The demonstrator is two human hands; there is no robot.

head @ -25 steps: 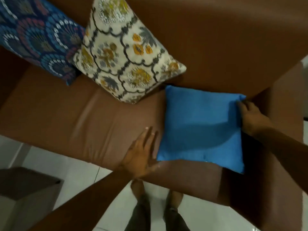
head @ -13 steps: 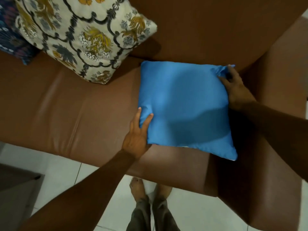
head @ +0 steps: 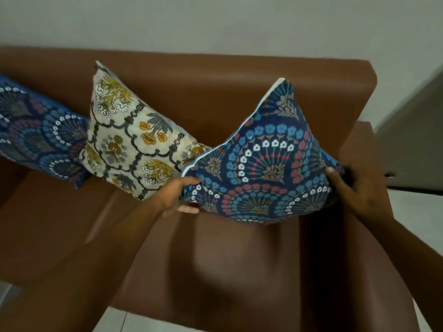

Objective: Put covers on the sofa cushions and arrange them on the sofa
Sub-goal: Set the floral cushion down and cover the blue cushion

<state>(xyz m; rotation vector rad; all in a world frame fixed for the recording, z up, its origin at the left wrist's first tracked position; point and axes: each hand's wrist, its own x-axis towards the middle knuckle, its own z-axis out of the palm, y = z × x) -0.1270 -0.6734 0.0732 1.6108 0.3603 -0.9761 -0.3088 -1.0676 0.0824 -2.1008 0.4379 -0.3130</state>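
A navy cushion with a blue, red and white fan pattern [head: 263, 164] is tilted on one corner above the right end of the brown sofa [head: 215, 259]. My left hand [head: 179, 195] grips its left corner and my right hand [head: 354, 192] grips its right corner. A cream floral cushion [head: 134, 144] leans against the backrest just to its left, and their corners touch. Another navy patterned cushion [head: 36, 144] leans at the far left.
The sofa's right armrest [head: 359, 144] rises just behind my right hand. A grey wall [head: 215, 22] stands behind the backrest. White floor tiles [head: 417, 212] show to the right and below the seat's front edge.
The cushion lay flat on the seat with its plain blue side up. It is now lifted and turned, patterned side facing me, with both hands on its corners. The camera has tipped upward.
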